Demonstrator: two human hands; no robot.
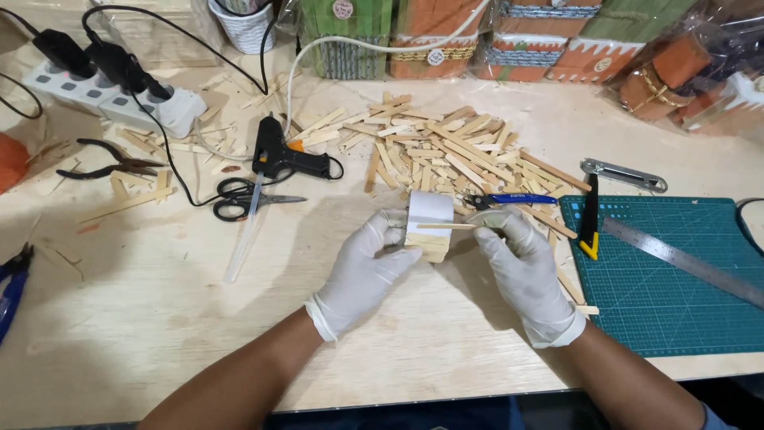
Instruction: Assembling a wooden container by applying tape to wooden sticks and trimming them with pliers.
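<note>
Gloves of thin white rubber cover both hands in the head view, which meet over the middle of a pale wooden table (159, 318). The left hand (362, 267) is closed around a small white cylinder (428, 215) whose lower edge is lined with short wooden sticks. The right hand (521, 267), just at three o'clock of it, pinches a single craft stick (446, 226) that lies flat across the cylinder's face.

At twelve o'clock of the hands spreads a loose heap of craft sticks (446, 151); small blue-handled pliers (509, 199) lie at its near edge. A white woven basket (243, 28) stands at the far edge, at eleven o'clock, and what it holds cannot be made out. Along the back, from twelve to two o'clock, stand green and orange stick-built boxes (477, 40), some wrapped in clear film.

At ten o'clock lie a black glue gun (282, 155), black scissors (239, 199), dark pliers (111, 163) and a white power strip (111, 99) with black plugs. At three o'clock a green cutting mat (660, 295) carries a steel ruler (684, 259) and a yellow-tipped knife (589, 227), and a metal cutter (621, 173) lies just beyond the mat.
</note>
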